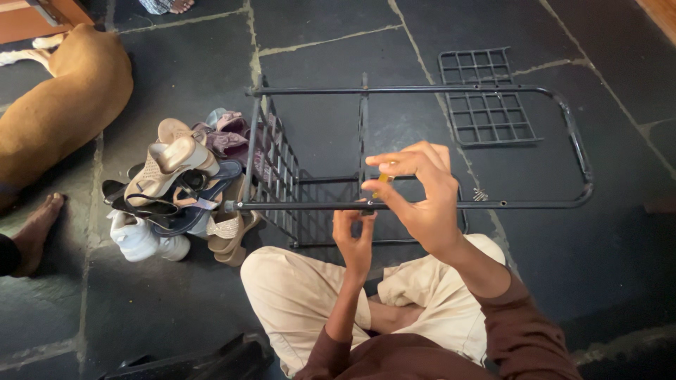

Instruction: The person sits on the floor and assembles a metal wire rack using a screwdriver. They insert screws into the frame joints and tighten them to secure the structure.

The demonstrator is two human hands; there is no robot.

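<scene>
Seated person: cross-legged on the floor at 6 o'clock, in cream trousers (pixel 296 295) and a brown long-sleeved top (pixel 422 355).
Left hand (pixel 354 236): raised under the near rail of the rack just left of centre, fingers curled narrow, fingertips at the rail where a small joint sits; whether it pinches a small part there cannot be told.
Right hand (pixel 422 197): above the same rail, at 1 o'clock of the left hand, thumb and fingers closed round a small yellow-handled tool (pixel 384 177), most likely a screwdriver, its tip pointing down at the joint.
Black tubular metal rack frame (pixel 422 205): lying on its side before the knees, spanning 9 to 3 o'clock; near rail and far rail parallel, joined by a rounded bend at 3 o'clock.
Black wire grid shelf fitted in the frame (pixel 274 169): standing on edge at the frame's 9 o'clock end.
Small screws on the floor (pixel 480 195): a loose cluster just beyond the near rail, at 3 o'clock of the right hand.
Pile of sandals and shoes, beige, white, navy and mauve (pixel 183 186): at 9 o'clock, touching the rack's left end.
Another person's bare foot (pixel 35 229): far 9 o'clock, at the frame edge.
Loose black wire grid panel (pixel 486 95): flat on the floor at 1 o'clock, beyond the far rail.
Tan dog (pixel 63 98): lying at 10 o'clock, well apart from the rack.
Dark grey stone slab floor (pixel 620 232): under everything, pale joints between slabs.
</scene>
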